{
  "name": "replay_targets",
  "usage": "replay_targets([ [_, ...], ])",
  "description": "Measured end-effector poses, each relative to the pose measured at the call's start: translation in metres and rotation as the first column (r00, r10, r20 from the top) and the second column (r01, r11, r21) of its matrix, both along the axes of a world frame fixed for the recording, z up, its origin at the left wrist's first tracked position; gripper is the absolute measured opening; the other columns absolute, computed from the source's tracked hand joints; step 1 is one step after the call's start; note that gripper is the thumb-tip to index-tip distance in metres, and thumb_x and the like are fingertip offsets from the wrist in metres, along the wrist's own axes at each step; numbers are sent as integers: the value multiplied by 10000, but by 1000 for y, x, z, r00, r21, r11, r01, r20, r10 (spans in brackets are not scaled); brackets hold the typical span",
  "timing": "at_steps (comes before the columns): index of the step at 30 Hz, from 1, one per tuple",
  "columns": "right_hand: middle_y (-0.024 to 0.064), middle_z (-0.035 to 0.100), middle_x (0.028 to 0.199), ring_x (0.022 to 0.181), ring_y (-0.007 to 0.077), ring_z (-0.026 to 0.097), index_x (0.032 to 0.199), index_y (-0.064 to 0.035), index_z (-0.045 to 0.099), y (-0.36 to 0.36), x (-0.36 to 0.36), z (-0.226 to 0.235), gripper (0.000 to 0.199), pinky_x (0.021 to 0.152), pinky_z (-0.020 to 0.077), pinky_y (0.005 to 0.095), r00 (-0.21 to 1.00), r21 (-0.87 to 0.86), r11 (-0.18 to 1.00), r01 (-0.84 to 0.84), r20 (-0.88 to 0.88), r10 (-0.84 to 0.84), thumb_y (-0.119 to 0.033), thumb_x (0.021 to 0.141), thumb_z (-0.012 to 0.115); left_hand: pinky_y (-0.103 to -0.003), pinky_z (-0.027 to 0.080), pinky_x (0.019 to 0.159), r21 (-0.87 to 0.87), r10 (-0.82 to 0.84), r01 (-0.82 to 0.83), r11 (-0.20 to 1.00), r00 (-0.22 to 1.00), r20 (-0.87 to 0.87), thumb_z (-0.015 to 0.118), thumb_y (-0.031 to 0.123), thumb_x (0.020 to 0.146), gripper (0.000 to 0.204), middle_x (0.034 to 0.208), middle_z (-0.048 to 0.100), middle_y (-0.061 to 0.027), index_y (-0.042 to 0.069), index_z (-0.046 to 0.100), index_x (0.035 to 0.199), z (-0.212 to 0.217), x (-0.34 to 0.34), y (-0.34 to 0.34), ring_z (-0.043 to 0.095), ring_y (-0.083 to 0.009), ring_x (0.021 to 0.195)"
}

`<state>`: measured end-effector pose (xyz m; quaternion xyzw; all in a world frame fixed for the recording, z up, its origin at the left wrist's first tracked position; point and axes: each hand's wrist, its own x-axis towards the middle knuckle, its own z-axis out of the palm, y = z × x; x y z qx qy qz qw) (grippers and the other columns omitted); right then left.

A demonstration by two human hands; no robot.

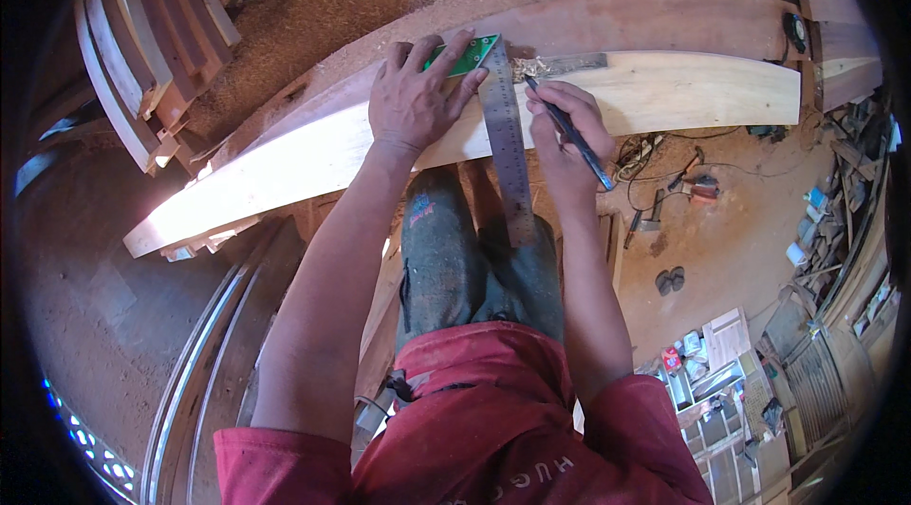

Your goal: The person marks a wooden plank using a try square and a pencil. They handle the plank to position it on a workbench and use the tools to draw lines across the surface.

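Note:
A long pale wooden board lies across in front of me. On it rests a try square with a green stock and a steel blade; the blade crosses the board and reaches past its near edge. My left hand is closed on the green stock, fingers over it and thumb beside the blade. In my right hand is a dark pen-like marking tool, its tip down on the board just right of the blade. Wood shavings and a flat grey strip lie near the tip.
A reddish plank lies behind the board, with a tape measure at its right end. Curved timbers are stacked at far left. Hammers, cords and sandals lie on the right floor. Long planks stand at lower left.

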<state>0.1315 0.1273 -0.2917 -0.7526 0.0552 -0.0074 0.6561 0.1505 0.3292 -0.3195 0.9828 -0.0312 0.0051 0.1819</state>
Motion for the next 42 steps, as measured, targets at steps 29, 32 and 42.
replay_targets([
  [29, 197, 741, 999, 938, 295, 747, 989, 42, 726, 9, 25, 11, 139, 826, 591, 358, 988, -286, 955, -80, 105, 114, 36, 850, 723, -403, 550, 865, -5, -5, 6, 1000, 1000, 26, 716, 507, 919, 517, 1147, 658, -37, 261, 666, 1371, 6, 2, -1, 604, -265, 1028],
  [32, 192, 743, 1000, 942, 295, 747, 988, 41, 726, 5, 16, 14, 135, 833, 589, 355, 991, -292, 951, -102, 53, 123, 30, 854, 723, -401, 551, 870, -14, -3, 3, 1000, 1000, 30, 714, 503, 923, 511, 1151, 657, -40, 259, 667, 1369, 6, 1, -1, 604, -266, 1031],
  [42, 193, 735, 1033, 968, 300, 741, 1013, 41, 722, 9, 27, 13, 151, 855, 584, 361, 982, -288, 948, -137, 88, 169, 40, 862, 710, -401, 553, 876, -2, -14, 14, 1000, 1000, 26, 720, 492, 922, 502, 1142, 659, -41, 250, 671, 1359, 6, 1, -2, 611, -270, 1029],
])
